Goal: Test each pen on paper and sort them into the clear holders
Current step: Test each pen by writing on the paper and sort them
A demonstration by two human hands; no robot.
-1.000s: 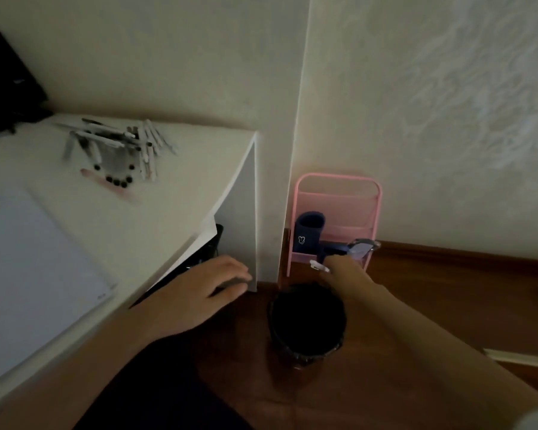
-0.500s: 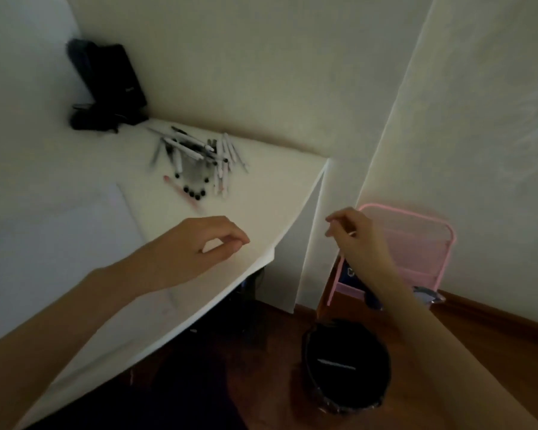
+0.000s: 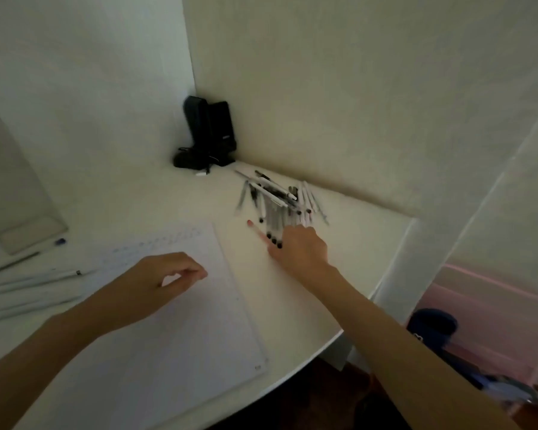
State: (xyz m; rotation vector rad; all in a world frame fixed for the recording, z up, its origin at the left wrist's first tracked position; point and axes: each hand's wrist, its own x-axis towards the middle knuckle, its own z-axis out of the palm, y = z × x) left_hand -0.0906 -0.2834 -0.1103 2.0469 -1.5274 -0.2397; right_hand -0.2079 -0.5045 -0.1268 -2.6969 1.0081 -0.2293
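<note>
At the back edge of the desk (image 3: 354,243) the right hand (image 3: 298,249) lies on the pen pile (image 3: 277,203); whether its fingers pinch one, I cannot tell. The left hand (image 3: 165,280) hovers loosely curled, empty, over the paper (image 3: 184,336). This looks like picking the next pen; one needs lifting clear alone.

White desk (image 3: 370,246), pens (image 3: 274,200), paper (image 3: 184,336), speakers (image 3: 212,131)

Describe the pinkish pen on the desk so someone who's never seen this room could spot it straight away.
On the white desk, find the heap of pens by the far wall. The pinkish pen lies slantwise at the heap's near left edge, just left of the right hand. It is the only pink one; its neighbours are white with dark ends.
</note>
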